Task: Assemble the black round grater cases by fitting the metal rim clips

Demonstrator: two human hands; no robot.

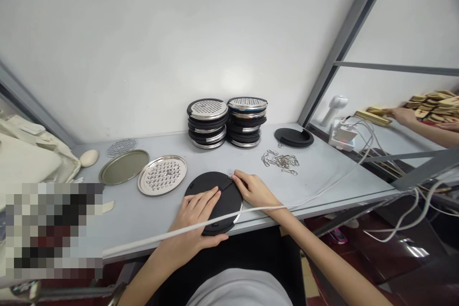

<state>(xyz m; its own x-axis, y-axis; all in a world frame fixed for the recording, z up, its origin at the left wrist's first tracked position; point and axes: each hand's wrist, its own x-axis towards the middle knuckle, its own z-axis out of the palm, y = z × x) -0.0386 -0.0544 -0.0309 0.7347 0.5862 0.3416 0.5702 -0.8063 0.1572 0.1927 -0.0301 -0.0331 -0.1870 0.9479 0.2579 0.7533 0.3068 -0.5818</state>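
Observation:
A round black disc (229, 201) with a silver rim lies at the table's front edge. My left hand (195, 215) spreads over its left side, fingers on top and thumb at the lower rim, holding it. At its upper right edge, my right hand (253, 189) pinches a small metal clasp (230, 176). Left of the disc rest a silver grater plate (163, 175), an olive-coloured round plate (124, 167) and a flat perforated disc (122, 147). A pile of metal clasps (281, 161) lies to the right, below a black ring-shaped base (294, 137).
Two stacks of graters, left (208, 123) and right (247, 122), stand by the wall. A white cable (304, 204) crosses in front of my forearms. At the right are a power adapter (342, 135), a scanner (335, 109) and another person's hand (403, 116) by wooden pieces.

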